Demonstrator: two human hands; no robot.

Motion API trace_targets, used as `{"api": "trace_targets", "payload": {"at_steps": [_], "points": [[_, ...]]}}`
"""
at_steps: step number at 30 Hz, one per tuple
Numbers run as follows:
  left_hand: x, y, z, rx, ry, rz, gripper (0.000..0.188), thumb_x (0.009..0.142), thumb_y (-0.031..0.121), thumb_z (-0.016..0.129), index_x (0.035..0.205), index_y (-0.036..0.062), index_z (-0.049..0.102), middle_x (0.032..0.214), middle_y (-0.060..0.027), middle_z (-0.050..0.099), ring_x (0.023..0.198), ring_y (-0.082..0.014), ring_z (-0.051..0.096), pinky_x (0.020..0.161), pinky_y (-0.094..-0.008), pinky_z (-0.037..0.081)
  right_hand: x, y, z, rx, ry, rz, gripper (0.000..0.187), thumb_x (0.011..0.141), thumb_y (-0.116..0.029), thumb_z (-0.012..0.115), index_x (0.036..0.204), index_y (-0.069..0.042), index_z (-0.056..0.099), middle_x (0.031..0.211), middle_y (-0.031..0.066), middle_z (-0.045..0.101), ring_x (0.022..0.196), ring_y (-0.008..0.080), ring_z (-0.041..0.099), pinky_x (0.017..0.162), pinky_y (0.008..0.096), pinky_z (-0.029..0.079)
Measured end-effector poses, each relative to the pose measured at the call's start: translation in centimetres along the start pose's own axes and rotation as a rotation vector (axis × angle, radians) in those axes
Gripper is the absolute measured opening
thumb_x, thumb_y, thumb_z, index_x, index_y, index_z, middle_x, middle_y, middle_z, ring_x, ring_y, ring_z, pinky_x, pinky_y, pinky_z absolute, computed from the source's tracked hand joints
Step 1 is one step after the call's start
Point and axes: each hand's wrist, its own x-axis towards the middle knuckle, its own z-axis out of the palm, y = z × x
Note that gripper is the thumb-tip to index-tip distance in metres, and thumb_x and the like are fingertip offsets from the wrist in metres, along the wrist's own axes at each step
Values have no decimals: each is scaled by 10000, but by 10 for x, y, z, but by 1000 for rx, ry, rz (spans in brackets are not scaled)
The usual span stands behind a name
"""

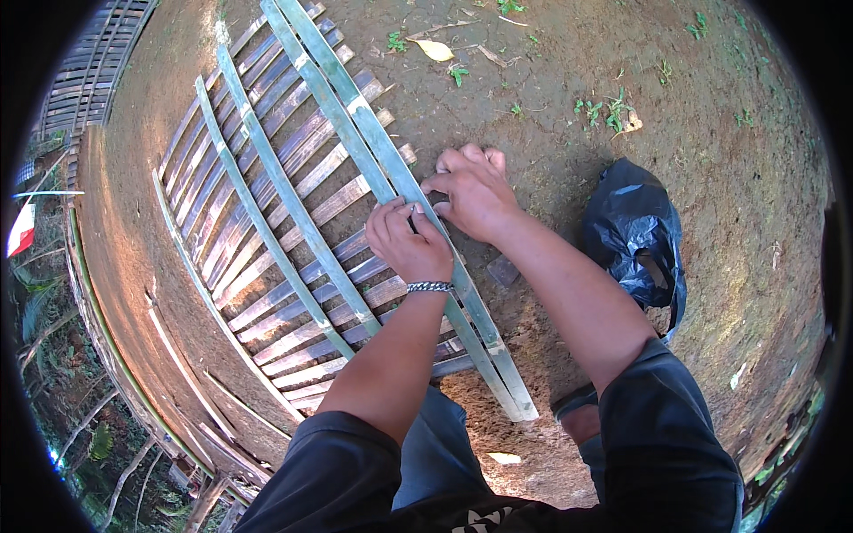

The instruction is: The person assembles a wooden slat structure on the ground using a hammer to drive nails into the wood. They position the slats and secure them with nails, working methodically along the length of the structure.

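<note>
A slatted bamboo panel [293, 233] lies on the ground, its brown slats crossed by long green-painted strips. Two of these strips run side by side along the panel's right edge. My left hand [410, 242], a chain bracelet at its wrist, rests on the left painted strip [342, 124] of that pair, thumb and fingers drawn together. Whatever is between those fingertips is too small to tell. Just right of it, my right hand [480, 194] has curled fingers, with index finger and thumb by the outer painted strip [391, 155]. Its grip is partly hidden.
A black plastic bag [633, 235] lies on the bare soil to the right of my right forearm. Beneath that forearm is a small dark block [503, 271]. Loose bamboo lengths [191, 373] lie at left, near a low bamboo border. Another slatted panel [89, 67] is at far left.
</note>
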Motion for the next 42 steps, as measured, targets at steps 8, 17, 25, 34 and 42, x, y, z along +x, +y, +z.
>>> {"api": "trace_targets", "payload": {"at_steps": [8, 17, 25, 34, 42], "points": [[0, 0, 0, -1, 1, -8, 108, 897, 76, 675, 978, 51, 608, 1199, -121, 635, 1244, -378, 516, 1079, -551, 358, -1, 6, 9, 23, 116, -45, 314, 695, -212, 870, 1001, -259, 820, 1026, -23, 603, 1097, 201, 541, 983, 427, 331], [-1, -1, 1, 3, 15, -22, 141, 870, 96, 714, 970, 67, 617, 1189, -113, 635, 1260, -383, 514, 1091, -557, 356, 0, 4, 4, 0, 72, -27, 294, 701, -204, 867, 987, -257, 821, 1043, -14, 617, 1111, 209, 553, 996, 429, 334], [1, 2, 0, 12, 64, -34, 150, 843, 82, 726, 967, 74, 641, 1145, -111, 654, 1191, -379, 553, 1046, -531, 394, -9, -15, -2, 235, 149, -4, 193, 821, -184, 779, 1013, -165, 794, 1091, 53, 712, 1097, 268, 647, 980, 450, 422], [0, 1, 2, -12, 95, -71, 185, 841, 103, 726, 1005, 81, 645, 1157, -98, 653, 1237, -371, 555, 1085, -530, 376, -4, -30, 12, 348, 116, 58, 84, 885, -178, 719, 924, -126, 773, 947, 46, 731, 990, 265, 683, 949, 417, 434], [1, 1, -4, -72, 66, -137, 140, 856, 95, 720, 973, 97, 644, 1159, -83, 672, 1252, -353, 555, 1107, -530, 355, -2, -33, 14, 256, 132, -4, 84, 891, -173, 725, 905, -105, 772, 946, 49, 739, 961, 261, 688, 964, 408, 418]]}}
